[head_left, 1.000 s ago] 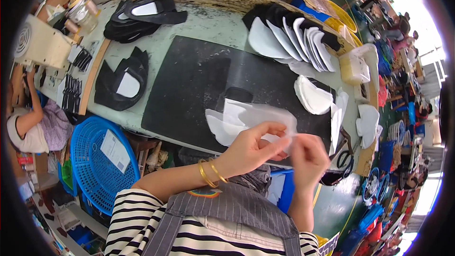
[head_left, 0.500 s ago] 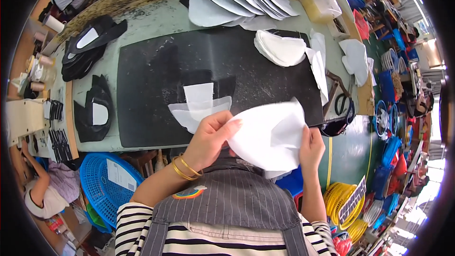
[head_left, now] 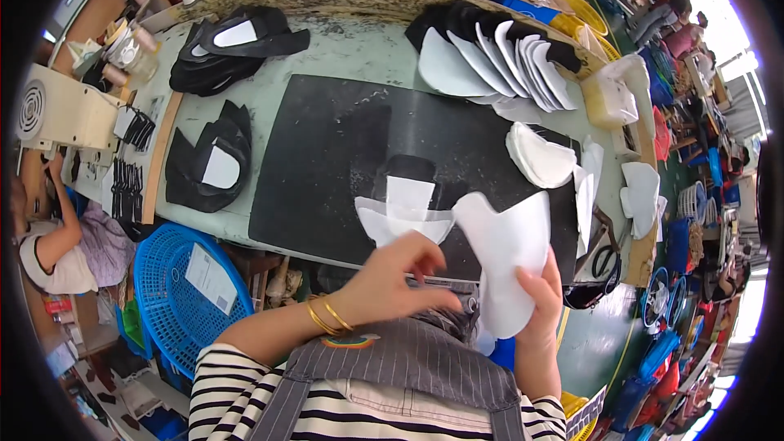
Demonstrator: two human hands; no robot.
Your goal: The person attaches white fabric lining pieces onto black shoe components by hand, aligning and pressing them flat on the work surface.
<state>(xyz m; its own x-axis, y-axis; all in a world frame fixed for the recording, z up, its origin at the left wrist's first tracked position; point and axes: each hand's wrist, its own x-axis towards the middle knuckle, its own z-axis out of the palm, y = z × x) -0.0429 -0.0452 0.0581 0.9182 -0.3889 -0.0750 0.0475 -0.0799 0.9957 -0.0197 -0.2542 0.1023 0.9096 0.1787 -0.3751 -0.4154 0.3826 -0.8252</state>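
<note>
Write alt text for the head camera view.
Right hand holds up a white cut fabric piece over a black mat on a worktable, the left hand open beside it. More white pieces lie on the mat; a blue basket sits at left.

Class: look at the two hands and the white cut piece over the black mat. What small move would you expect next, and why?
Probably lowering the white piece onto the white stack on the black mat. The right hand holds it upright just beside that stack; the left hand hovers open, holding nothing.

Paper label in the blue basket

A white rectangular label [head_left: 209, 278] lies tilted inside the round blue basket [head_left: 159, 310] — lower left, beside the table's edge.
</note>
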